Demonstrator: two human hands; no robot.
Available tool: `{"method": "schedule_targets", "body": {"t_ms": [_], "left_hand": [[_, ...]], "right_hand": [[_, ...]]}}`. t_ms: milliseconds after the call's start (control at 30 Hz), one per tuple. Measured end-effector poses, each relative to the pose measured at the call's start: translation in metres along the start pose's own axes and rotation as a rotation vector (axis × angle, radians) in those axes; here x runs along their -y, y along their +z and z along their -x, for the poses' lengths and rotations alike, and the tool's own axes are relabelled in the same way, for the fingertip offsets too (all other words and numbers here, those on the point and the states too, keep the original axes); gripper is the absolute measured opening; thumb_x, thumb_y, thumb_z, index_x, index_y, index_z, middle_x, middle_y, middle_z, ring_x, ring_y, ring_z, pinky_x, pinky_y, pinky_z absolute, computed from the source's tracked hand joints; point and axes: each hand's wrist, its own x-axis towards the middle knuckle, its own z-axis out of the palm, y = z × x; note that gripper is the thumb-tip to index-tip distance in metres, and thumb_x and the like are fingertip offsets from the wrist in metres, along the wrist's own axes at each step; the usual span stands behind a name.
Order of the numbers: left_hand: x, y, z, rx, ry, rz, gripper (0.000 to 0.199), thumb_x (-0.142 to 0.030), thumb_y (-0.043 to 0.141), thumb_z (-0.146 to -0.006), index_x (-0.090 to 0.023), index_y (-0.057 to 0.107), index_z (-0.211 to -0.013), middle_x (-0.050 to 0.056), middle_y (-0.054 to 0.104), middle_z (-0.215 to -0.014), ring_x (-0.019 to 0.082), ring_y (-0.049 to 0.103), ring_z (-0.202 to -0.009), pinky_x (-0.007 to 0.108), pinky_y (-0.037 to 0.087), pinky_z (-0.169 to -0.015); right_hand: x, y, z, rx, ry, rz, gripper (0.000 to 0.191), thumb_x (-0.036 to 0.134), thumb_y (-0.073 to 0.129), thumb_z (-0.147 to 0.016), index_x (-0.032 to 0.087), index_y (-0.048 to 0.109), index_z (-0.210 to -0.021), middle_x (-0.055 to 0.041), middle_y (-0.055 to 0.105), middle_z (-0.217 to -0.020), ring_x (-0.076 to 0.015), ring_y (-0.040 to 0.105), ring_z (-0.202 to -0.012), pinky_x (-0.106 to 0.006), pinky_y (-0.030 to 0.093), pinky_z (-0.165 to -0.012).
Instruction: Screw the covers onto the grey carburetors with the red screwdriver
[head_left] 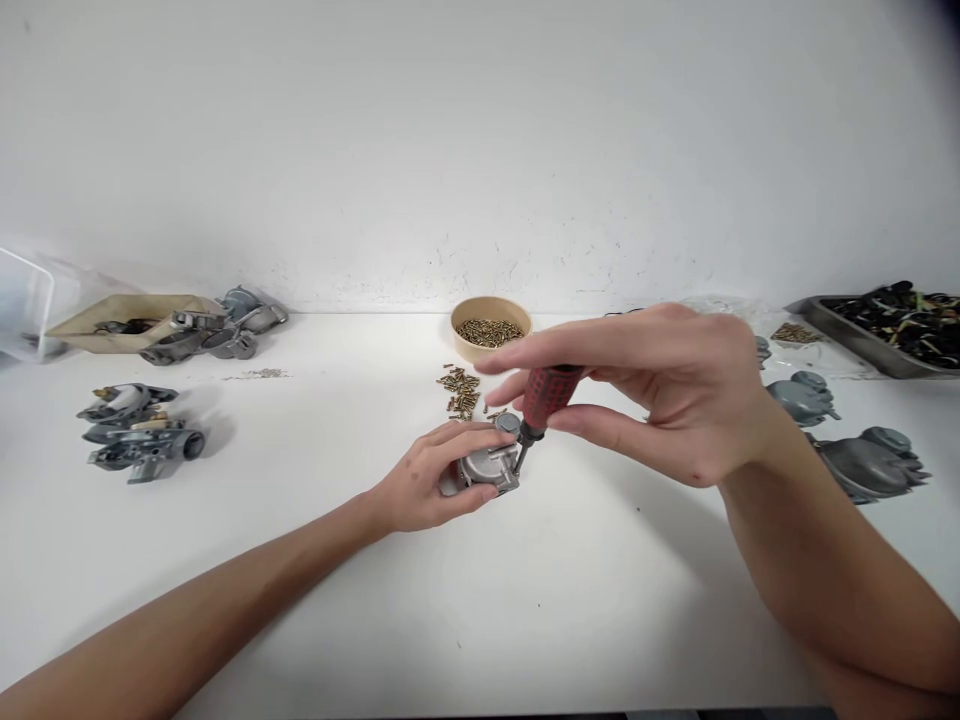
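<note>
A grey metal carburetor [489, 468] rests on the white table [360, 620], gripped from its left side between the thumb and fingers of my left hand [439, 475]. Above it, my right hand [652, 390] holds the red and black handle of a screwdriver [551, 398] between thumb and fingers. The screwdriver leans, its shaft pointing down to the right edge of the carburetor; the exact contact of its tip is too small to tell. Just behind the carburetor lies a loose pile of small brass parts [459, 390].
Behind the pile stands a round tan bowl [465, 343] of brass parts. At left are carburetor bodies [146, 440] and a beige tray [127, 340] with metal parts beside it. More grey carburetors [870, 465] and a metal tray [847, 335] of black parts are at right.
</note>
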Motion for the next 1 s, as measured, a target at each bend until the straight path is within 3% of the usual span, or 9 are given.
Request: {"method": "schedule_targets", "body": {"t_ms": [133,200,333,467,600,767,833,933,1000], "left_hand": [[-0.0006,0.0004,-0.0015,-0.012,0.028,0.023,0.054,-0.023,0.069,-0.096,-0.028,0.052,-0.146,0.012,0.065,-0.135,0.026,0.066,-0.115,0.043,0.054,-0.102],[-0.0007,0.0005,-0.0019,-0.017,0.041,0.035,0.053,-0.022,0.068,-0.096,-0.028,0.052,-0.146,0.012,0.066,-0.133,0.025,0.066,-0.114,0.042,0.055,-0.1],[0.0002,0.0006,-0.0012,-0.002,0.02,0.017,0.054,-0.024,0.069,-0.096,-0.028,0.052,-0.147,0.012,0.067,-0.131,0.027,0.065,-0.114,0.043,0.055,-0.096],[0.0003,0.0012,-0.001,-0.017,0.039,0.022,0.055,-0.025,0.067,-0.097,-0.028,0.05,-0.149,0.014,0.064,-0.137,0.028,0.065,-0.118,0.046,0.055,-0.101],[-0.0007,0.0006,-0.0016,-0.006,0.028,0.02,0.053,-0.025,0.068,-0.097,-0.027,0.051,-0.147,0.014,0.065,-0.136,0.028,0.064,-0.12,0.045,0.055,-0.103],[-0.0003,0.0002,-0.001,-0.003,0.02,0.023,0.053,-0.024,0.069,-0.096,-0.027,0.052,-0.147,0.013,0.066,-0.135,0.027,0.065,-0.118,0.043,0.054,-0.103],[-0.0002,0.0002,-0.0008,-0.004,0.014,0.028,0.053,-0.024,0.069,-0.096,-0.027,0.053,-0.146,0.013,0.066,-0.134,0.026,0.065,-0.118,0.043,0.054,-0.104],[-0.001,-0.0004,-0.0008,0.012,-0.009,0.023,0.052,-0.025,0.069,-0.096,-0.026,0.054,-0.146,0.013,0.067,-0.132,0.027,0.065,-0.119,0.043,0.054,-0.103],[-0.0017,-0.0008,-0.0011,0.019,-0.016,0.013,0.051,-0.027,0.069,-0.096,-0.025,0.054,-0.145,0.013,0.067,-0.133,0.027,0.064,-0.119,0.043,0.054,-0.103]], "right_hand": [[-0.0028,0.0059,0.0005,-0.124,-0.085,0.192,0.028,0.006,0.064,-0.095,0.022,0.073,-0.118,-0.0007,0.072,-0.095,-0.0092,0.068,-0.077,-0.023,0.06,-0.068],[-0.0052,0.0073,0.0016,-0.086,-0.091,0.217,0.033,0.006,0.06,-0.096,0.023,0.07,-0.122,-0.001,0.072,-0.101,-0.0089,0.068,-0.079,-0.025,0.061,-0.073],[-0.0075,0.0078,0.0039,0.025,-0.025,0.065,0.042,0.006,0.056,-0.098,0.022,0.062,-0.136,-0.0027,0.072,-0.107,-0.0111,0.07,-0.089,-0.028,0.063,-0.079],[-0.007,0.006,0.0034,-0.035,-0.036,0.095,0.037,0.009,0.065,-0.095,0.022,0.065,-0.13,-0.0032,0.069,-0.104,-0.0127,0.07,-0.088,-0.027,0.063,-0.075],[-0.0064,0.0014,0.0015,0.033,-0.04,-0.029,0.03,0.007,0.056,-0.098,0.018,0.07,-0.123,-0.0075,0.071,-0.116,-0.0148,0.072,-0.096,-0.031,0.064,-0.082],[-0.0097,0.0025,-0.0003,-0.061,-0.043,-0.039,0.03,0.01,0.069,-0.094,0.017,0.071,-0.122,-0.0028,0.071,-0.094,-0.0117,0.069,-0.086,-0.023,0.061,-0.07],[-0.0088,0.0033,-0.0005,-0.075,-0.05,-0.046,0.032,0.015,0.076,-0.09,0.016,0.07,-0.121,-0.0038,0.071,-0.097,-0.012,0.07,-0.086,-0.023,0.062,-0.069],[-0.0052,0.0032,-0.0001,-0.029,0.002,-0.142,0.028,0.013,0.068,-0.095,0.013,0.068,-0.123,-0.0087,0.073,-0.107,-0.014,0.073,-0.092,-0.025,0.065,-0.073],[-0.0045,0.0033,0.0002,-0.044,0.009,-0.186,0.026,0.01,0.067,-0.095,0.012,0.069,-0.121,-0.0079,0.075,-0.102,-0.0137,0.074,-0.091,-0.024,0.065,-0.071]]}}
